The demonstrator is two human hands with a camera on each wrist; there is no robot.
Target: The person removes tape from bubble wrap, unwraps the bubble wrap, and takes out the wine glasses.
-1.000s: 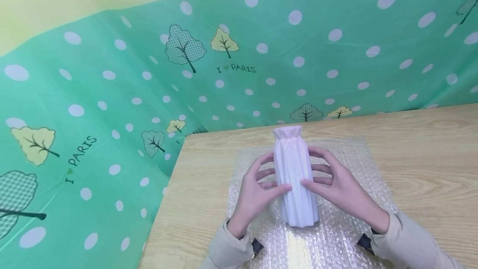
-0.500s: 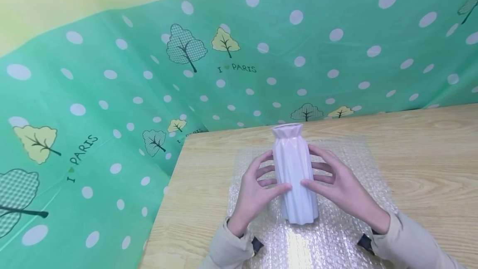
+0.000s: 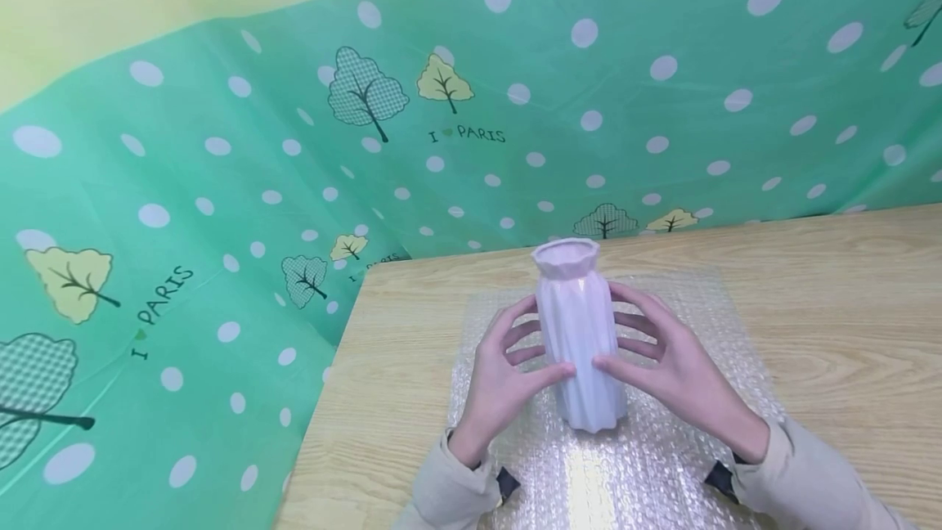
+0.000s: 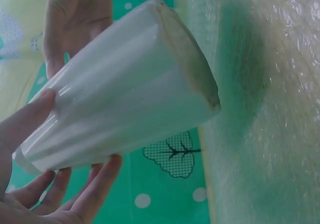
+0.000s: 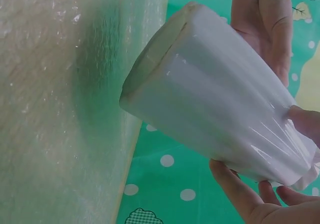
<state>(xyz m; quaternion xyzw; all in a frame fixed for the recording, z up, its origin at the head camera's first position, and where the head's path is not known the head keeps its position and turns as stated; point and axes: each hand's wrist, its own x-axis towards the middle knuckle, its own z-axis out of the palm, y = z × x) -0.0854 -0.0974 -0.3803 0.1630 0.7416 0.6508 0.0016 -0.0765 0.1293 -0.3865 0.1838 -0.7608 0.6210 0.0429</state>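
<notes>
A white fluted vase with a pinched neck and flared rim is held between both hands, its mouth tipped slightly into sight in the head view. My left hand grips it from the left, thumb on the near face and fingers round the side. From the right, my right hand grips it the same way. Both wrist views show the vase tilted, its base lifted off the bubble wrap below, which carries a dark reflection or shadow.
The sheet of bubble wrap lies on a wood-grain table. Behind and to the left hangs a green cloth with white dots and printed trees. Dark straps show at the sleeve cuffs.
The vase's top has tipped so that its mouth opening now shows, and its base has shifted slightly up in the head view. Both hands keep their grip, barely moving.
</notes>
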